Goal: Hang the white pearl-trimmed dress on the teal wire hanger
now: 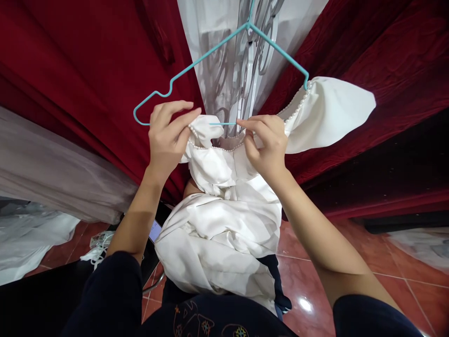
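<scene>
1. Two hands are working at a white garment: the left hand is pinching its beaded neckline.
2. Right hand is pinching the teal hanger bar, which is running left-right just above both sets of fingertips.
3. Garment's far shoulder is already hanging on the hanger's right end.

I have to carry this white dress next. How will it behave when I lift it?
Probably floppy: the white dress sags in deep folds below both hands. Its glossy cloth looks slippery, so it may slide off the thin teal hanger. The pearl trim might snag.
</scene>
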